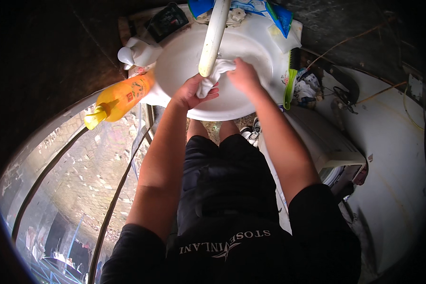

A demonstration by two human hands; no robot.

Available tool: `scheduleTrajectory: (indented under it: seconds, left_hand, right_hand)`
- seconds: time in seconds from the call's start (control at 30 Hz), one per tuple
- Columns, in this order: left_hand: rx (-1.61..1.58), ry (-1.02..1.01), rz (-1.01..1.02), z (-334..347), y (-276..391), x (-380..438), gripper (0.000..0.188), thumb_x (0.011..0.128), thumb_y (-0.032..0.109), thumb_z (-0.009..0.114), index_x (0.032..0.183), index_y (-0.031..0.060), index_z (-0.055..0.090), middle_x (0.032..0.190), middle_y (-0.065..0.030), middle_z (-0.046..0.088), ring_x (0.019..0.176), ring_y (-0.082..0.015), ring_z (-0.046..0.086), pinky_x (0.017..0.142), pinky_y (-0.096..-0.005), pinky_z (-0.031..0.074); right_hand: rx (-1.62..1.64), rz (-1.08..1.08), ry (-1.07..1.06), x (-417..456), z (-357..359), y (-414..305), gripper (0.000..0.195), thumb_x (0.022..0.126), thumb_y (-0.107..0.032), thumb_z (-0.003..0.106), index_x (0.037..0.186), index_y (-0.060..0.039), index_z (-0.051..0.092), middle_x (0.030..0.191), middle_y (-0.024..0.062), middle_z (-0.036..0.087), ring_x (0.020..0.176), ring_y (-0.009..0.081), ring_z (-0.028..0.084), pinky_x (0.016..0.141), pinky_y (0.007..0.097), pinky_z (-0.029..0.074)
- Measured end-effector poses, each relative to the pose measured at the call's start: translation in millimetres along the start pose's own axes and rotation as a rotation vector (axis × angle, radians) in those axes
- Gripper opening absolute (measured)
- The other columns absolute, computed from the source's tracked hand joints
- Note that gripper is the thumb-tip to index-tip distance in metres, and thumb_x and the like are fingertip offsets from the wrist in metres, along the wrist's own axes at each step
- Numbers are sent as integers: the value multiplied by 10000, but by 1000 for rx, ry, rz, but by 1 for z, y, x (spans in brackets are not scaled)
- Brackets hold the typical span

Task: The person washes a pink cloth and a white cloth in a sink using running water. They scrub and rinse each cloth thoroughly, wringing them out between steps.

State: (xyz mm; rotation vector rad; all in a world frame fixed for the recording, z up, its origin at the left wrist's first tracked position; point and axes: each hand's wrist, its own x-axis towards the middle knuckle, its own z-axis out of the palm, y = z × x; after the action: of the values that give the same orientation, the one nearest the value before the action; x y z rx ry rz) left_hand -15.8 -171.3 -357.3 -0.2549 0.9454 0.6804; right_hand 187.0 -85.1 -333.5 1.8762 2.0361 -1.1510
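Note:
Over the white wash basin [184, 46] a bunched white cloth [218, 72] stretches between my two hands. My right hand [245, 75] grips its upper right end with the fingers curled round it. The lower left end lies in my left hand [196, 93], palm up, with the thumb near the spout and several fingers showing beneath the cloth. A white spout [213, 39] comes down from the top and ends just above my left hand, covering part of the cloth. Whether water is flowing from it I cannot tell.
An orange pump bottle [126, 94] and a white pump bottle [140, 53] stand on the basin's left rim, near a dark pouch [167, 22]. Blue packets [278, 17] lie at the back. A green-edged brush [290, 88] rests on the right rim, above a white appliance [312, 135].

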Motion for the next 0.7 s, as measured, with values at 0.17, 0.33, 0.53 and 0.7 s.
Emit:
scheduleTrajectory:
  seconds: [0.17, 0.33, 0.53, 0.7]
  left_hand:
    - [-20, -83, 181, 16, -16, 19, 551, 921, 370, 811, 1304, 34, 601, 1119, -111, 713, 991, -235, 715, 900, -433, 614]
    - [95, 4, 214, 21, -1, 12, 255, 964, 202, 754, 1148, 49, 664, 950, -41, 709, 830, -150, 688, 734, -296, 595]
    - [419, 56, 95, 19, 30, 3, 141, 913, 199, 768, 939, 110, 662, 735, -11, 607, 596, -106, 532, 482, -263, 404]
    - [696, -90, -141, 38, 52, -12, 174, 895, 268, 758, 879, 138, 643, 711, 54, 538, 568, -77, 458, 480, -250, 354]
  right_hand:
    - [155, -349, 89, -45, 62, -29, 577, 780, -245, 699, 1230, 94, 573, 1148, 323, 660, 1090, 505, 654, 1024, 518, 514]
    - [507, -192, -179, -29, 15, -14, 589, 781, -234, 762, 1316, -48, 603, 1315, 217, 639, 1251, 393, 608, 1035, 489, 516]
    - [63, -479, -137, -30, -8, -22, 1124, 732, -158, 862, 1643, -151, 204, 1684, 191, 233, 1484, 458, 348, 1165, 481, 428]
    - [-101, -567, 8, -8, 10, -18, 743, 847, -101, 749, 1512, -89, 417, 1411, 201, 607, 1280, 365, 614, 957, 501, 565]
